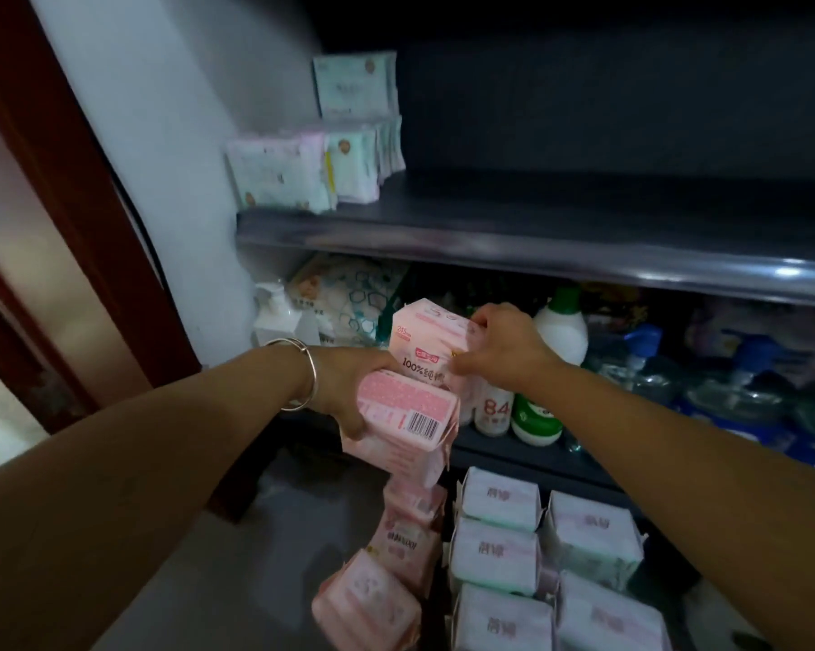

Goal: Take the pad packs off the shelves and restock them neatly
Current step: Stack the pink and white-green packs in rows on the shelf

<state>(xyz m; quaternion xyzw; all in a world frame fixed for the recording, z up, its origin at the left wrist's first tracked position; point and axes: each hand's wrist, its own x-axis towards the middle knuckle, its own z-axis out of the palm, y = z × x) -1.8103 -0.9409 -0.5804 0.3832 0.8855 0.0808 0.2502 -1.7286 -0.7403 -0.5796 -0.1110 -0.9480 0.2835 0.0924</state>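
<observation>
- Head view: a pink pad pack (431, 343) printed "100%" stands upright in front of the lower shelf, pinched at its right top corner by the right hand (499, 350).
- Left hand (349, 392), with a silver bangle (302, 373) on the wrist, grips a second pink pack (407, 408) lying barcode side up, thumb over its top and fingers curled beneath; this pack tops a leaning stack of pink packs (396, 533) that runs down toward the bottom edge of the frame.
- Just right of that stack, white packs with pale green and pink edges (541, 561) lie in two rows.
- Upper shelf (537, 227), dark with a metal front lip, carries white, green and pink packs (311, 166) crowded into its left end, one more pack (356, 84) standing on top of them.
- Lower shelf holds a white pump bottle (278, 317) and a patterned bag (344, 293) at the left, a white bottle with a green cap (560, 326) behind the right hand, a bottle marked "84" (494, 408), and clear pump bottles (734, 382) toward the right.
- A dark red door frame (67, 190) runs down the left side.
</observation>
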